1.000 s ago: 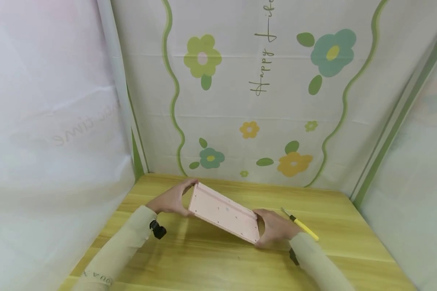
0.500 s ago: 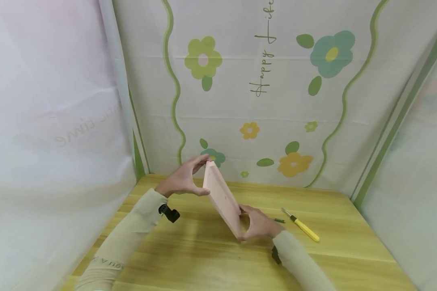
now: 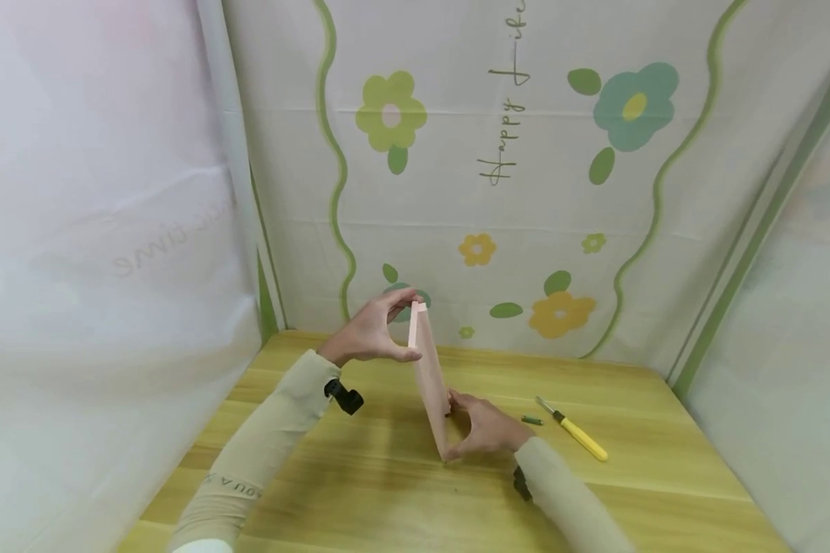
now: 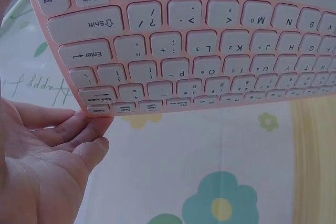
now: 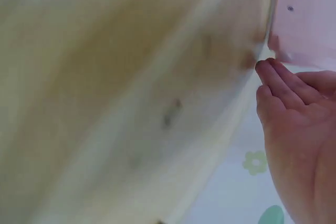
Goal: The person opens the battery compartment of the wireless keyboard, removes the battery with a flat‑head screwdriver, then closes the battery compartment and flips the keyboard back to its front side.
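A pink keyboard (image 3: 429, 376) is held up at a steep slant, seen nearly edge-on in the head view with its plain back partly showing. In the left wrist view, the white keys of the keyboard (image 4: 199, 51) appear upside down. My left hand (image 3: 368, 332) grips the raised end, thumb and fingertips spread over opposite edges. Lower down, my right hand (image 3: 487, 427) holds the other end the same way, close to the tabletop. The right wrist view shows the fingertips of that hand (image 5: 302, 129) at a corner of the pink back. Whether the lower corner touches the table, I cannot tell.
A yellow-handled screwdriver (image 3: 581, 436) lies on the wooden table (image 3: 360, 491) to the right. Between it and my right hand is a small green cylinder (image 3: 532, 420), perhaps a battery. Floral cloth (image 3: 470, 153) hangs behind the table, with white sheets at both sides.
The keyboard has turned from nearly flat-on to almost edge-on. My left hand rose and moved right with its end; my right hand moved left, uncovering the green cylinder.
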Tool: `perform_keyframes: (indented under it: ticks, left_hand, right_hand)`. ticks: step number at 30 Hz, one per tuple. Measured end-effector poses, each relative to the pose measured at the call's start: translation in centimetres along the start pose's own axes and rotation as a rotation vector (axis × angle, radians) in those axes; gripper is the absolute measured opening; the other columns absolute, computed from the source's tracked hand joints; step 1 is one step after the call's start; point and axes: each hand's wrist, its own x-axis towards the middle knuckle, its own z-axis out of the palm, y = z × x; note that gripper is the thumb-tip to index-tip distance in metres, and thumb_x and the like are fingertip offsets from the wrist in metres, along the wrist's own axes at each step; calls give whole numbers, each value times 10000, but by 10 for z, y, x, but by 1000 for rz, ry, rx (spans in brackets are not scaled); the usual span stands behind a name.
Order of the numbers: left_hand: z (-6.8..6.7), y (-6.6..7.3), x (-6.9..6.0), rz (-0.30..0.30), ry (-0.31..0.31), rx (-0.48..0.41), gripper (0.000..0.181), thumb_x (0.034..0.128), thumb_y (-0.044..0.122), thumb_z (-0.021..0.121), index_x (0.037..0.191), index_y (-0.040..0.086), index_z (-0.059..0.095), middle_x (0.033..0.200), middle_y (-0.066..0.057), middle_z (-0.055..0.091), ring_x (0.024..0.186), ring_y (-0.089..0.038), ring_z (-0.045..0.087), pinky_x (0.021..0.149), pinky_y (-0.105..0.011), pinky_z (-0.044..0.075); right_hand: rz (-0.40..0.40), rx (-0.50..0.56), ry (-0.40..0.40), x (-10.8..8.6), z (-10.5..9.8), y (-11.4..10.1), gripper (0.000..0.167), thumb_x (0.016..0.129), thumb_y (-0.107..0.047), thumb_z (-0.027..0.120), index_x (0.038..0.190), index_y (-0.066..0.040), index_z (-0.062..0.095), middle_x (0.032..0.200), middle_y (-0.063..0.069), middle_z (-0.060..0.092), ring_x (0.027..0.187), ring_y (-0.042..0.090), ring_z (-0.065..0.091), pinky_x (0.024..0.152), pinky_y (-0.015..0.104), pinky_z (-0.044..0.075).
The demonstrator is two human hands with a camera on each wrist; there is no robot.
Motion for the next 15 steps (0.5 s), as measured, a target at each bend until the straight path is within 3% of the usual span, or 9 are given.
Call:
perform_keyframes:
  ticks: [3,7,15]
  left_hand:
    - [4,1,7,-7,-8,1,1123,754,187,943,1631,-39,279,1580,-174,485,1521,-321,438,1302,-404,302]
    - [10,3,14,1,-20,8,1141,762,203,935,1642,-36,250,1592,-177,473,1526,-322,431,1306,-439,294]
    - [27,4,24,23,-38,-40,1180,786,216,915,1667,-27,167,1657,-179,379,1592,-320,332,1325,-413,244]
  right_hand:
    - [19,-45,2,-7,-18,-1,1281,748,-535,933,1655,37,234,1640,196,455,1516,396,446,1234,622,357]
    - [5,-138,32,-15,-57,-10,1237,768,-541,912,1642,46,263,1658,236,409,1518,452,423,1227,622,363]
    - [-34,-241,132,-28,-142,-59,1209,779,-507,916,1653,13,264,1667,214,408,1521,460,412,1213,677,353]
